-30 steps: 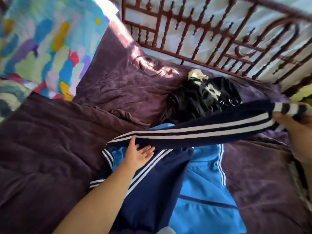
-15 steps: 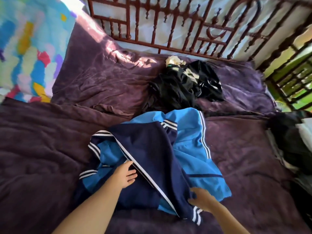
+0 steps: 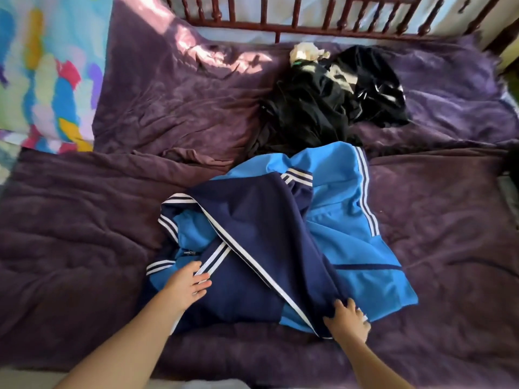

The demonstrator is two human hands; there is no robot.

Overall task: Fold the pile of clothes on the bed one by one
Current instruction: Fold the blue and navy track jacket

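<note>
Curled fingers of the right hand point(image 3: 346, 318) are closed over the cuff end of the navy sleeve point(image 3: 266, 234), close to the near edge of the bed point(image 3: 84, 248). The left hand point(image 3: 186, 284) is laid flat on the left side of the blue jacket point(image 3: 351, 220), fingers roughly straight and nothing held. The sleeve is laid diagonally across the jacket's body, its long axis running from the gripped cuff up and leftward to the far left shoulder. The coming fold is therefore judged to turn on the right hand, which is nearer the free end, with the left hand placed as an anchor. Beyond, toward the far edge under the wooden rail point(image 3: 280, 26), the pile of dark clothes point(image 3: 323, 108) is seen unfolded, right against the jacket's far edge.
</note>
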